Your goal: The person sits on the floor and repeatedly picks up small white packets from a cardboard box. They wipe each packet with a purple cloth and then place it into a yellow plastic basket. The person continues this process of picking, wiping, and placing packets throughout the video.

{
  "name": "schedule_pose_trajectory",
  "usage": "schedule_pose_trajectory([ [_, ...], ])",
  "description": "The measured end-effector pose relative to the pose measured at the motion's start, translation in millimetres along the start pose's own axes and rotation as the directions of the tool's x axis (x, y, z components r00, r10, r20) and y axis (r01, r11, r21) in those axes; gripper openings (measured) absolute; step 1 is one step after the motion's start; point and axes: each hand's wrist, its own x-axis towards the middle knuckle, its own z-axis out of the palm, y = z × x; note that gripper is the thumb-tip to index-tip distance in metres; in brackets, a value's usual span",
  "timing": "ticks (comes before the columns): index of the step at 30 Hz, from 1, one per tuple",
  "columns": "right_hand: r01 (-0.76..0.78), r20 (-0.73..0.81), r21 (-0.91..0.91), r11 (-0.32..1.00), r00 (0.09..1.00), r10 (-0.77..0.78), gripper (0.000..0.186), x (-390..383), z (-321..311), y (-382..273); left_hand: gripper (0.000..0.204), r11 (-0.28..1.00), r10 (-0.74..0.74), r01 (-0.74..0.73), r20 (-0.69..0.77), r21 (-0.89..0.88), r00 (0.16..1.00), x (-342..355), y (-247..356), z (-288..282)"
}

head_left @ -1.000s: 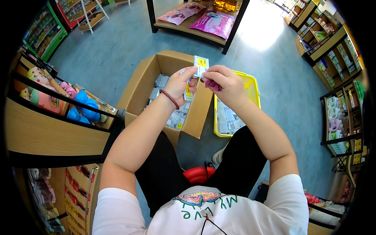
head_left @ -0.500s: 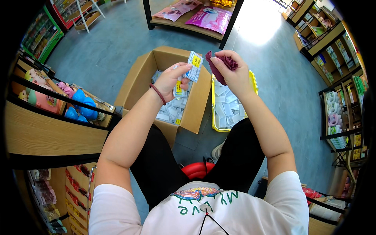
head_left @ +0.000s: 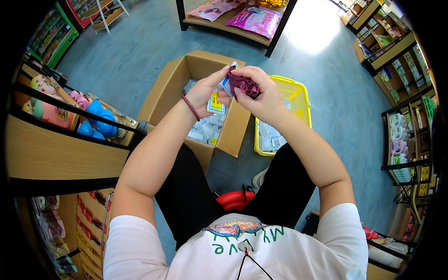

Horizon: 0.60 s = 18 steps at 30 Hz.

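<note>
Presently, the left hand (head_left: 209, 93) is folded around an upper price tag (head_left: 227, 87) and a lower price tag (head_left: 216, 104), above the cardboard box (head_left: 234, 134). The right hand (head_left: 263, 99), fingers curled, grips a crumpled maroon cloth (head_left: 246, 86), which mostly hides the upper price tag. The lower one's yellow panel has print too small for reading. The right forearm partly covers a yellow basket (head_left: 307, 106).

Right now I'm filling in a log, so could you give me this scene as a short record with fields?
Left hand: holds at least two tags
Right hand: holds dark red cloth, partly covering one tag
Cardboard box: open, pale pieces inside
Yellow basket: right of box, also holding pale pieces
Shelf ahead: two pink bags
</note>
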Motion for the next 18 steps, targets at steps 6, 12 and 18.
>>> schedule_pose_trajectory([
  [6,0.168,0.153,-0.027,0.985,0.975,-0.162,0.040,-4,8,-8,0.045,0.997,-0.009,0.016,-0.099,0.069,0.995,2,-1,-3],
  [12,0.271,0.130,-0.144,0.952,0.959,-0.253,0.037,-1,7,-4,0.037,0.994,-0.025,0.039,-0.137,0.103,0.990,-4,0,5],
  [18,0.063,-0.059,-0.161,0.985,0.996,-0.074,0.037,11,-12,17,0.035,0.999,-0.003,0.009,-0.132,0.046,0.991,-2,-2,11],
])
